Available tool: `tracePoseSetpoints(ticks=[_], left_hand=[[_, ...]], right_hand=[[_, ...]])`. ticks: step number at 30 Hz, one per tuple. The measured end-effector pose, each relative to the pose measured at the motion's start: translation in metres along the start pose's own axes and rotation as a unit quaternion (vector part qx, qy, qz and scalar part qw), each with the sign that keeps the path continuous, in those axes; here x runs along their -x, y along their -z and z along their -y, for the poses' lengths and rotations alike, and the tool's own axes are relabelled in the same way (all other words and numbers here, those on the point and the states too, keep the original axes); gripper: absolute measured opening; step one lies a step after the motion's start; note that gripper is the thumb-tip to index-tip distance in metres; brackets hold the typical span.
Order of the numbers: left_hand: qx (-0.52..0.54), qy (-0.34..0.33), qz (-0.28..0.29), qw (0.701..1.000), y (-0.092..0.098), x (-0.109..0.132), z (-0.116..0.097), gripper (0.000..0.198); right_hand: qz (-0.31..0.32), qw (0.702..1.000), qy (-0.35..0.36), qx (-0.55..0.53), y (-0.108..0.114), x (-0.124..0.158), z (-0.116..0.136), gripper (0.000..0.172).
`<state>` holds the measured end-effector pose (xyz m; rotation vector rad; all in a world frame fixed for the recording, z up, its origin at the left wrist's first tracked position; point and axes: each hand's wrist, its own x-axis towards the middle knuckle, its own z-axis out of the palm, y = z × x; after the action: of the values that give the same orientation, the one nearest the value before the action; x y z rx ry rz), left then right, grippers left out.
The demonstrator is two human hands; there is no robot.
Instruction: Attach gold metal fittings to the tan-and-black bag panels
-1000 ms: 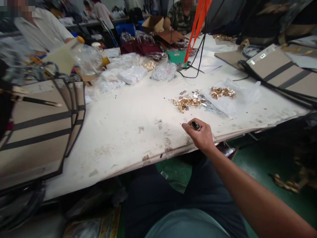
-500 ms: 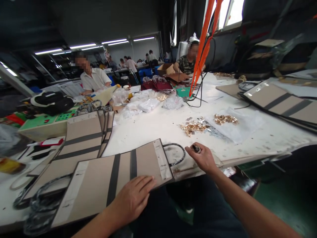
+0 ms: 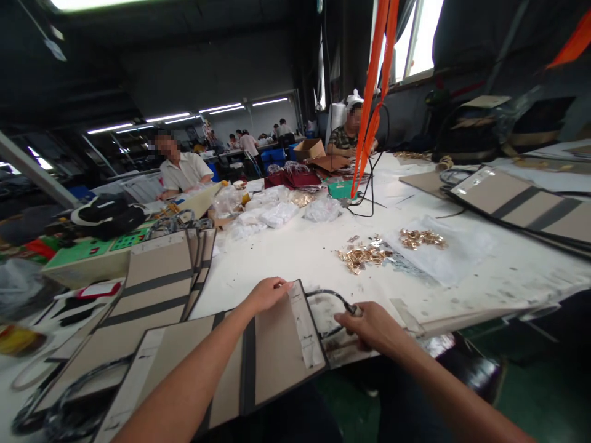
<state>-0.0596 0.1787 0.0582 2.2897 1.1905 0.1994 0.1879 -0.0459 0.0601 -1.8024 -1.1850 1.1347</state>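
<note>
A beige bag panel (image 3: 272, 351) with dark stripes and white end strips lies unfolded along the table's front edge. My left hand (image 3: 268, 294) is closed at its far right corner, thumb and fingertips on the edge beside the white strip. Out of the panel's right end curves a black, plastic-wrapped handle (image 3: 329, 293). My right hand (image 3: 376, 325) is closed around a small tool (image 3: 355, 310) with a dark, metallic end, held right at the handle's loop. Most of that tool is hidden in the palm. Another wrapped handle (image 3: 95, 375) loops out at the panel's left end.
Gold metal pieces (image 3: 362, 255) lie in a pile beyond, with more on a plastic sheet (image 3: 466, 246). Similar panels are stacked at left (image 3: 159, 271) and right (image 3: 530, 197). Orange straps (image 3: 369, 104) hang over the table (image 3: 277, 258). Two people sit across from me.
My left hand has moved from the panel's near edge to its far right corner. My right hand has come down and left to the handle with the small tool. The view has tilted up slightly.
</note>
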Motion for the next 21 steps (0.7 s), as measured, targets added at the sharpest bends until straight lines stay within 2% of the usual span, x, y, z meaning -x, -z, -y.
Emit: tracePoseSetpoints(ticks=[2,4,6,8,11,16,21], left_hand=[[0.026,0.005,0.048,0.999,0.004,-0.007,0.001,0.054],[0.054,0.018,0.099,0.994,0.006,-0.011,0.003,0.057],[0.085,0.032,0.147,0.985,0.007,-0.013,0.005,0.058],[0.115,0.045,0.185,0.975,0.007,-0.013,0.004,0.058],[0.154,0.056,0.228,0.960,0.010,-0.011,-0.001,0.058],[0.199,0.056,0.290,0.935,0.015,-0.002,-0.012,0.054],[0.231,0.057,0.315,0.919,0.007,0.005,-0.017,0.051]], right_hand=[[0.085,0.995,-0.008,-0.041,-0.013,0.014,-0.006,0.043],[0.126,0.985,0.010,-0.117,-0.032,0.026,-0.019,0.047],[0.104,0.978,0.014,-0.178,-0.051,0.034,-0.033,0.054],[0.048,0.977,0.000,-0.206,-0.065,0.038,-0.043,0.059],[0.008,0.969,0.001,-0.245,-0.076,0.045,-0.046,0.062],[0.062,0.948,0.051,-0.307,-0.088,0.059,-0.046,0.059],[0.156,0.952,0.101,-0.245,-0.102,0.067,-0.059,0.060]])
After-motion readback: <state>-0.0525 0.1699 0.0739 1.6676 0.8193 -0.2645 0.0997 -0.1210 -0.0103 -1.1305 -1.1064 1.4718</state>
